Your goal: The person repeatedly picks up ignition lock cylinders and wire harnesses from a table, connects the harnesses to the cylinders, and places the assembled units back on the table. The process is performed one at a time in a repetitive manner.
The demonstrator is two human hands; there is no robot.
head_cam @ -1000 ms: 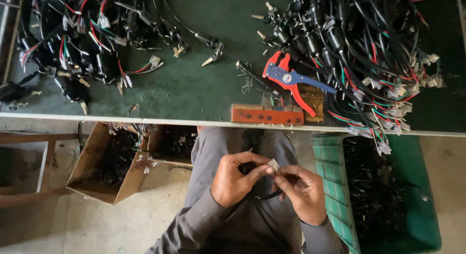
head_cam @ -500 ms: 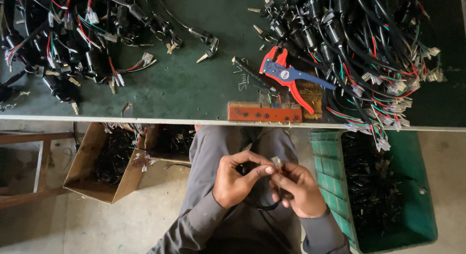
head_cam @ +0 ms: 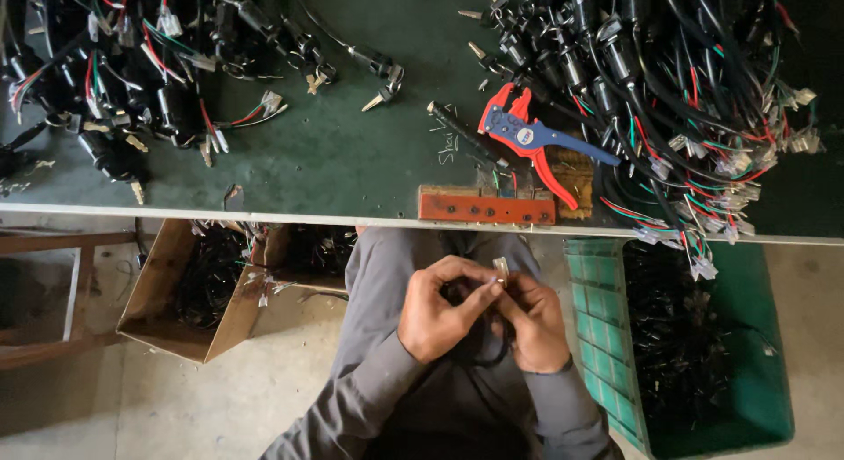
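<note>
Head view: left hand [head_cam: 437, 309] and right hand [head_cam: 533, 321] pinch a small pale plastic wire connector [head_cam: 500, 268] below green table edge [head_cam: 264, 215]; fitting stage, steady alignment needed.

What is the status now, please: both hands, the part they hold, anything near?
Left hand and right hand both pinch a small pale connector over the lap. Dark wires hang below it. Wire stripper lies untouched on the green table.
</note>
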